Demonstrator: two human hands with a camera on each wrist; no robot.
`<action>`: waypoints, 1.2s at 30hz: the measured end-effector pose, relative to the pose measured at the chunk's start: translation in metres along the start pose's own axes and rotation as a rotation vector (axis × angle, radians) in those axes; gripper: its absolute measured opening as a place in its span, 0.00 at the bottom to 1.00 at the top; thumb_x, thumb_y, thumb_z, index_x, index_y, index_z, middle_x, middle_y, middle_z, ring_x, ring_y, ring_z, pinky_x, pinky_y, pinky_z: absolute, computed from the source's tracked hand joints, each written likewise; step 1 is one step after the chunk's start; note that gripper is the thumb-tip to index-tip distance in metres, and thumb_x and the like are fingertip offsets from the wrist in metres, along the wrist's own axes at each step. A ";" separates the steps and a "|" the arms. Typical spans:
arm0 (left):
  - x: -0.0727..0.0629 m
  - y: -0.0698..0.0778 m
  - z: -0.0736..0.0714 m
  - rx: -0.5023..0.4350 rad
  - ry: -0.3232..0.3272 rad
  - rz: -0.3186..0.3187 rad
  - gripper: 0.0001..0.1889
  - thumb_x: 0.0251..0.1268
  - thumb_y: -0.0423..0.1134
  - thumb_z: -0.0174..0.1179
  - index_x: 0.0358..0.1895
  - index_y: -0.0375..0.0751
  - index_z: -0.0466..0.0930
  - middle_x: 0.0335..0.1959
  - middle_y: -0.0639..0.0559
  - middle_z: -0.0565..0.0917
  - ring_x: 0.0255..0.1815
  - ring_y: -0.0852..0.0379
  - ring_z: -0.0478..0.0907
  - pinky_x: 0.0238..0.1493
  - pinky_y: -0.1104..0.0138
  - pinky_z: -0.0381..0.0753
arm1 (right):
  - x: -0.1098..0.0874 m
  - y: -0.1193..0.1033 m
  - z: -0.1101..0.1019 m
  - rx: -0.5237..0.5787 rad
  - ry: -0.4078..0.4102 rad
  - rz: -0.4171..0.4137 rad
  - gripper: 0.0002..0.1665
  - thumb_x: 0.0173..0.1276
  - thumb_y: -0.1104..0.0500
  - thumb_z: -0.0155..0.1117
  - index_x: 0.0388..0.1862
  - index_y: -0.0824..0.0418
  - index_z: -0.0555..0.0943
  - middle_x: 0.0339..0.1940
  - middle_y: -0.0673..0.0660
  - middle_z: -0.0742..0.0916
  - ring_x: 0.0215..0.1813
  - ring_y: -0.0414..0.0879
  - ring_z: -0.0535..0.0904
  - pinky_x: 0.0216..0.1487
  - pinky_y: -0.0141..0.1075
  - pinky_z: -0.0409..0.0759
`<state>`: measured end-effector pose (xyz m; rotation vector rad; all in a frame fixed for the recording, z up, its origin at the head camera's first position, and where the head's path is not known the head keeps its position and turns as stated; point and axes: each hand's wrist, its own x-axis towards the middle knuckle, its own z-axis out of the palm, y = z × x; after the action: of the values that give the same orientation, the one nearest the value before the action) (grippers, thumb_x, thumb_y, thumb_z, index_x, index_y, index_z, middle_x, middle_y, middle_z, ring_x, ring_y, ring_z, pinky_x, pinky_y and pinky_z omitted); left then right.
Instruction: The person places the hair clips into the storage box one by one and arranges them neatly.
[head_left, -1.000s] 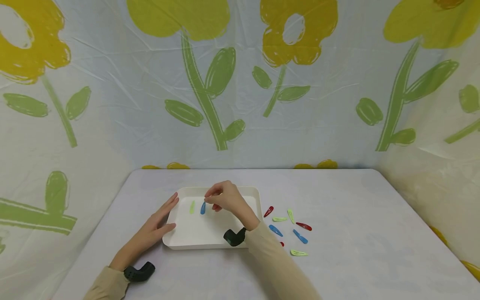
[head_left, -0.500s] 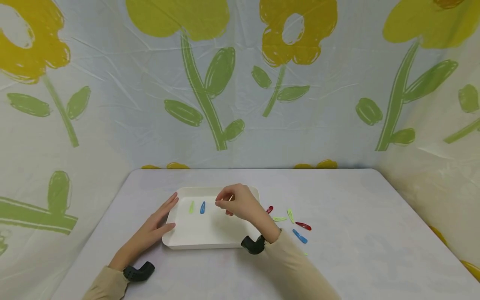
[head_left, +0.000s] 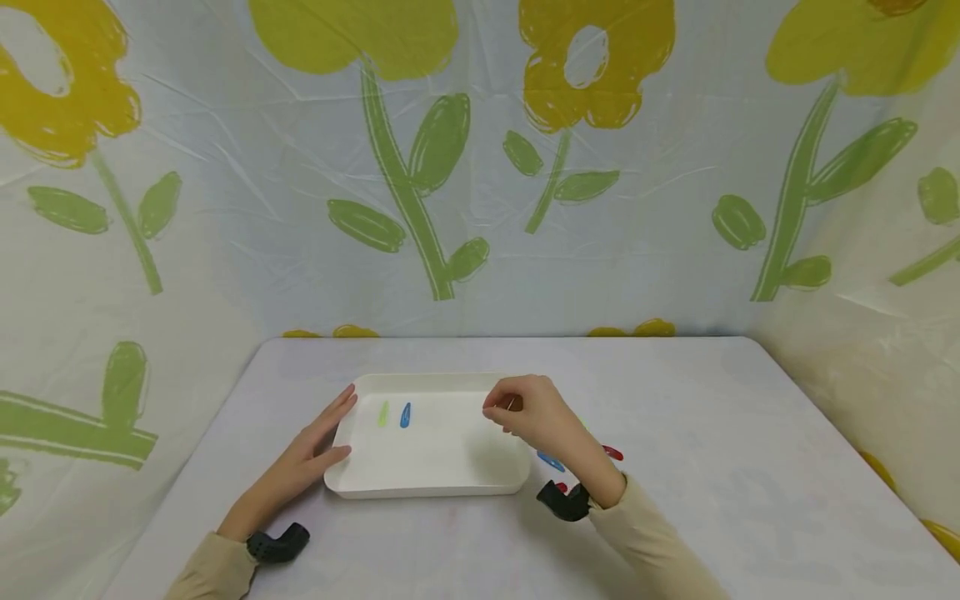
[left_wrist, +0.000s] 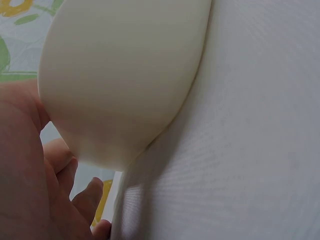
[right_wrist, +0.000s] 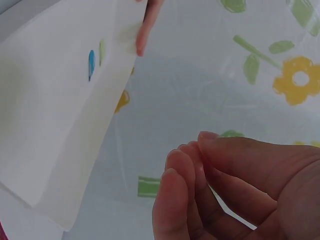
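Inside the white tray [head_left: 450,475], a green snap hair clip [head_left: 383,414] and a blue snap hair clip [head_left: 406,415] lie side by side toward the far left. My left hand [head_left: 303,458] rests against the tray's left rim with its fingers extended. Over the tray's right side hovers my right hand [head_left: 536,412], fingers curled and thumb tip against the fingertips. Nothing shows between those fingertips in the right wrist view, where both clips also appear beyond the hand [right_wrist: 225,185].
Right of the tray, loose hair clips lie partly hidden by my right arm: a blue clip [head_left: 551,461], a red clip [head_left: 561,487], another red clip [head_left: 613,452] and a bit of green. A flowered cloth [head_left: 600,275] hangs behind the table [head_left: 750,467].
My right hand has let go of the blue hair clip, which stays in the tray, and has moved right toward the tray's right edge. The left hand has stayed put.
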<state>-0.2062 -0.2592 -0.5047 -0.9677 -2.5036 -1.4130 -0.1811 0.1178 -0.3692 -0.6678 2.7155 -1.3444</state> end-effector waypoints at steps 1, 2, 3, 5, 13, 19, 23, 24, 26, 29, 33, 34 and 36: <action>0.000 0.000 0.000 0.001 -0.001 0.001 0.37 0.68 0.29 0.59 0.77 0.33 0.53 0.81 0.41 0.48 0.81 0.61 0.41 0.69 0.83 0.42 | -0.002 0.002 -0.003 -0.003 0.007 0.004 0.03 0.67 0.63 0.67 0.34 0.62 0.85 0.25 0.49 0.84 0.23 0.43 0.80 0.28 0.35 0.82; 0.000 0.000 0.000 0.002 -0.002 0.000 0.37 0.68 0.29 0.59 0.77 0.33 0.53 0.81 0.41 0.48 0.81 0.61 0.41 0.69 0.83 0.42 | -0.003 0.004 -0.006 -0.004 0.013 0.009 0.03 0.67 0.63 0.68 0.35 0.63 0.85 0.25 0.49 0.84 0.23 0.44 0.80 0.28 0.35 0.82; 0.000 0.000 0.000 0.001 -0.001 0.002 0.37 0.68 0.29 0.59 0.77 0.32 0.53 0.81 0.41 0.48 0.81 0.61 0.41 0.69 0.83 0.42 | -0.004 0.006 -0.009 -0.005 0.017 0.014 0.03 0.67 0.63 0.68 0.35 0.63 0.85 0.25 0.49 0.84 0.24 0.45 0.80 0.28 0.35 0.82; 0.000 0.000 0.001 -0.001 -0.002 0.004 0.37 0.68 0.28 0.59 0.77 0.32 0.53 0.81 0.40 0.48 0.80 0.62 0.41 0.69 0.83 0.42 | -0.006 0.009 -0.014 -0.007 0.028 0.029 0.03 0.67 0.63 0.68 0.35 0.64 0.85 0.26 0.50 0.85 0.24 0.46 0.81 0.28 0.36 0.82; 0.000 0.000 0.000 0.001 -0.006 0.000 0.37 0.68 0.29 0.59 0.77 0.33 0.54 0.81 0.41 0.48 0.81 0.61 0.41 0.69 0.83 0.42 | -0.010 0.024 -0.030 -0.041 0.049 0.080 0.03 0.66 0.62 0.68 0.35 0.62 0.85 0.27 0.50 0.85 0.25 0.45 0.81 0.27 0.36 0.81; 0.001 0.002 0.001 -0.002 -0.008 -0.006 0.37 0.68 0.30 0.59 0.77 0.34 0.54 0.81 0.41 0.48 0.81 0.61 0.41 0.69 0.83 0.41 | -0.009 0.039 -0.038 -0.087 -0.001 0.137 0.02 0.65 0.64 0.68 0.33 0.63 0.85 0.24 0.51 0.85 0.25 0.50 0.81 0.27 0.38 0.81; 0.001 0.001 0.001 0.010 -0.008 -0.006 0.37 0.68 0.30 0.59 0.77 0.34 0.54 0.81 0.41 0.48 0.81 0.60 0.41 0.69 0.83 0.41 | -0.008 0.054 -0.041 -0.112 -0.049 0.176 0.03 0.64 0.66 0.68 0.31 0.65 0.85 0.23 0.54 0.85 0.26 0.55 0.82 0.27 0.40 0.81; 0.001 0.001 0.001 0.010 -0.008 -0.006 0.37 0.68 0.30 0.59 0.77 0.34 0.54 0.81 0.41 0.48 0.81 0.60 0.41 0.69 0.83 0.41 | -0.008 0.057 -0.041 -0.114 -0.062 0.187 0.03 0.64 0.67 0.68 0.31 0.66 0.84 0.23 0.55 0.85 0.25 0.54 0.81 0.27 0.39 0.80; 0.001 0.000 0.000 0.011 -0.009 -0.008 0.37 0.68 0.30 0.59 0.77 0.34 0.53 0.81 0.41 0.47 0.81 0.60 0.41 0.69 0.83 0.41 | -0.008 0.064 -0.040 -0.121 -0.085 0.216 0.03 0.62 0.67 0.68 0.28 0.66 0.84 0.21 0.55 0.84 0.23 0.51 0.79 0.26 0.37 0.78; 0.000 -0.001 0.001 0.010 -0.007 -0.012 0.37 0.68 0.30 0.59 0.77 0.34 0.53 0.81 0.41 0.47 0.81 0.61 0.41 0.69 0.83 0.41 | -0.007 0.071 -0.038 -0.151 -0.110 0.257 0.05 0.59 0.69 0.68 0.24 0.64 0.83 0.18 0.54 0.82 0.21 0.45 0.75 0.24 0.35 0.75; 0.000 -0.001 0.001 0.005 -0.008 -0.025 0.37 0.69 0.31 0.59 0.78 0.35 0.53 0.81 0.43 0.47 0.81 0.61 0.41 0.69 0.83 0.41 | -0.008 0.077 -0.033 -0.222 -0.151 0.307 0.09 0.55 0.69 0.71 0.19 0.61 0.82 0.15 0.51 0.80 0.19 0.42 0.73 0.23 0.33 0.73; 0.000 -0.001 0.001 0.005 -0.009 -0.026 0.37 0.69 0.31 0.59 0.78 0.35 0.53 0.81 0.44 0.47 0.81 0.60 0.41 0.69 0.83 0.41 | -0.008 0.078 -0.031 -0.232 -0.164 0.322 0.09 0.54 0.69 0.71 0.18 0.61 0.82 0.15 0.51 0.80 0.19 0.41 0.72 0.23 0.32 0.72; 0.000 0.000 0.001 -0.001 -0.012 -0.035 0.37 0.69 0.31 0.59 0.78 0.36 0.53 0.81 0.45 0.47 0.81 0.58 0.40 0.69 0.83 0.41 | -0.008 0.078 -0.028 -0.257 -0.189 0.352 0.11 0.53 0.67 0.75 0.17 0.60 0.82 0.14 0.51 0.80 0.19 0.41 0.71 0.22 0.32 0.71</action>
<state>-0.2066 -0.2586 -0.5051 -0.9389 -2.5408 -1.4231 -0.2081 0.1840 -0.4128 -0.2864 2.7062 -0.8221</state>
